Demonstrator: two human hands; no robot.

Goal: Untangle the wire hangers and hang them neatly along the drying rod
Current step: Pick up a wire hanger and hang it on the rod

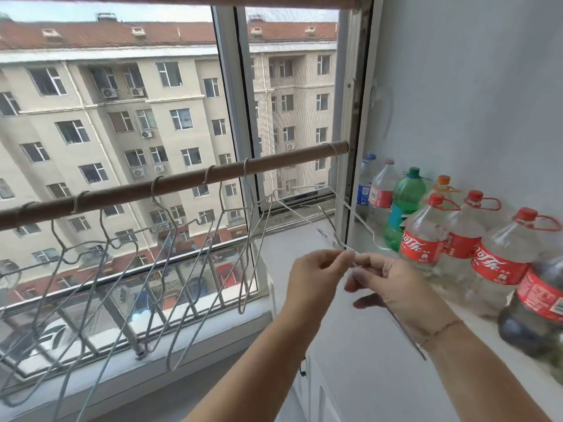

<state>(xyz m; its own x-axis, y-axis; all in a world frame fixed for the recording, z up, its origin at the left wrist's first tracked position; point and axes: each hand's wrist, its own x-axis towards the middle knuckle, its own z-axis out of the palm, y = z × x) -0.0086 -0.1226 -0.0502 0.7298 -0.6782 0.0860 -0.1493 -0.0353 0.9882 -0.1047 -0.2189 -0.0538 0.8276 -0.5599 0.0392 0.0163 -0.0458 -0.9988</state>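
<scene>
So the rod is a brown pole running across the window, sloping up from left to right in this view, ending by the frame on the right. A bunch of thin silvery wire hangers already sit on it by their hooks, spread out along its length. They're the bare metal kind, with little notches bent into the shoulders, and they hang tilted at different angles, the bottoms swinging toward the sill. The ones on the left overlap each other a bit, so it's hard to tell exactly where one ends and the next starts.

Furthest right, one hanger has its hook over the rod's end and is pulled out nearly flat toward the person. Both hands are on its near corner: the left hand pinches the wire with thumb and fingers closed narrow on it, and the right hand grips the same bit just beside it, fingertips nearly touching the left's. A straight length of wire runs down under the right wrist.

Along the right there's a white ledge with a row of big plastic bottles, mostly clear with red labels and caps, one green.
</scene>
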